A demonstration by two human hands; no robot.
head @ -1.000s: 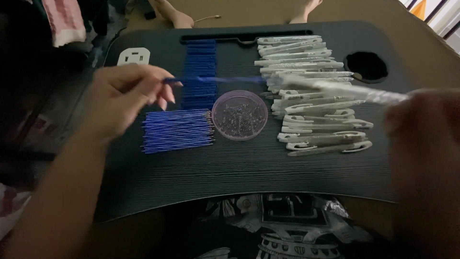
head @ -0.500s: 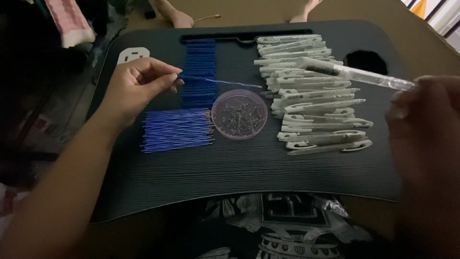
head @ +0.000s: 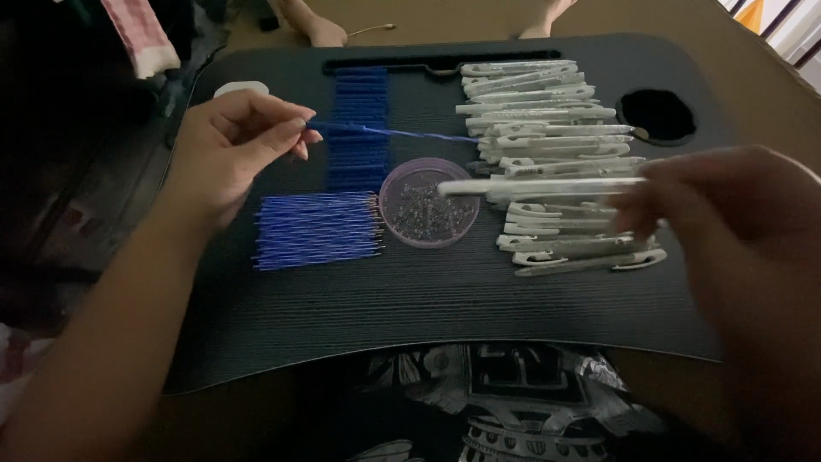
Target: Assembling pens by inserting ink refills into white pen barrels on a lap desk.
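Steadiness matters: your left hand (head: 235, 150) pinches the blue refill (head: 389, 132) over the surface (head: 428, 299); your right hand (head: 718, 222) grips the white barrel (head: 539, 186) above the dish (head: 428, 204). Align both tips before sliding.

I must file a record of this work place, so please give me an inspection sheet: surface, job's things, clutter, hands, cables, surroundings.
Surface: black ribbed lap tray, with a slot along its far edge and a round hole at far right.
Job's things: thin blue refill; white pen barrel, its tip over the small round dish of tiny parts; two batches of blue refills; pile of white pen barrels.
Clutter: small white object at the tray's far left corner.
Hands: left hand pinches the thin blue refill; right hand, blurred, holds the white pen barrel.
Cables: thin cord on the floor beyond the tray.
Surroundings: brown floor, chequered cloth at far left, patterned fabric below the tray.
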